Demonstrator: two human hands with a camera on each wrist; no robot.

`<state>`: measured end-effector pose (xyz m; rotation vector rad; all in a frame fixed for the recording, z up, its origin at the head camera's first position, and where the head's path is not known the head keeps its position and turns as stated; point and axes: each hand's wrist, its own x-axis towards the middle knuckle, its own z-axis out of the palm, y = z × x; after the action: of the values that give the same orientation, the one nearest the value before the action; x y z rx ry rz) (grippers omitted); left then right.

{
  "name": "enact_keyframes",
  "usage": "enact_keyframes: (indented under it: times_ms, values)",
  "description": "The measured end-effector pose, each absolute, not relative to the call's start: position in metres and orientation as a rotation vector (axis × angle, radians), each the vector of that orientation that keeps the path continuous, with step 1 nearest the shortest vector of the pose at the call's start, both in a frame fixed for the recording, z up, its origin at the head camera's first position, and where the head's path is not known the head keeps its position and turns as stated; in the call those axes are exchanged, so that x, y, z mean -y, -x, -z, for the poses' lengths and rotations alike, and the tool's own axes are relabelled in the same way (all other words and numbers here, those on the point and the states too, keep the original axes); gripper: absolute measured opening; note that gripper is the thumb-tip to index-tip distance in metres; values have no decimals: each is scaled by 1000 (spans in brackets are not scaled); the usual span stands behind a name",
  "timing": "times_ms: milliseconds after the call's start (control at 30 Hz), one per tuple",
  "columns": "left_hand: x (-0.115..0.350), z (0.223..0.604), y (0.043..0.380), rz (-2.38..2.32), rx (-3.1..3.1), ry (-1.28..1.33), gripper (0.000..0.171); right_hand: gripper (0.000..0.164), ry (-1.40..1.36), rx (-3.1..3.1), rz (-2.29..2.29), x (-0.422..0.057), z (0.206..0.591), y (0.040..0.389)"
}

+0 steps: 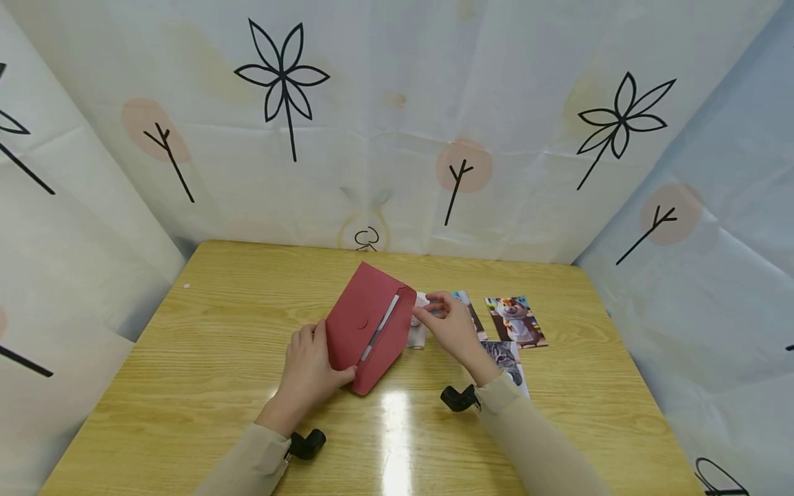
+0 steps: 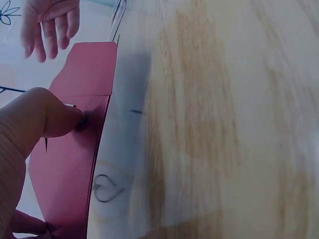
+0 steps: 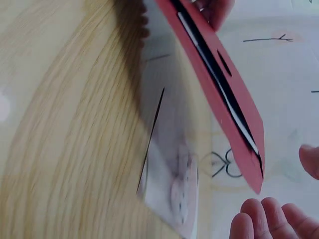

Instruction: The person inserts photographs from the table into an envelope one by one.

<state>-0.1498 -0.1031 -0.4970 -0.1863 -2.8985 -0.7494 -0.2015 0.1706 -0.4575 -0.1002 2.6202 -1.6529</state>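
A red paper envelope (image 1: 350, 320), its flap raised, is tilted up above the table. My left hand (image 1: 310, 365) grips its lower left side, with the thumb on the front. White edges (image 3: 244, 124) of something inside show along the envelope's opening; the rest is hidden. Beside the envelope's right end is my right hand (image 1: 457, 334), fingers gently bent and thumb apart, holding nothing. In the left wrist view the right hand (image 2: 51, 27) stands clear of the flap. A pale picture card (image 1: 417, 336) lies partly hidden behind the envelope.
More picture cards lie to the right: an animal in white clothing (image 1: 520, 322), a grey tabby cat (image 1: 505, 358) partly under the right forearm, and a card (image 1: 474, 320) partly behind the hand. A patterned white curtain (image 1: 384, 138) hangs behind the wooden table (image 1: 217, 358).
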Motion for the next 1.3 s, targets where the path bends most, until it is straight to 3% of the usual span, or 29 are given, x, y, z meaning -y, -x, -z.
enact_keyframes:
  times_ms: [633, 1300]
  values:
    - [105, 500, 149, 743, 2894, 200, 107, 71, -25, -2744, 1311, -257, 465, 177]
    - [104, 501, 148, 745, 2904, 212, 108, 67, -100, -2917, 921, -314, 474, 169]
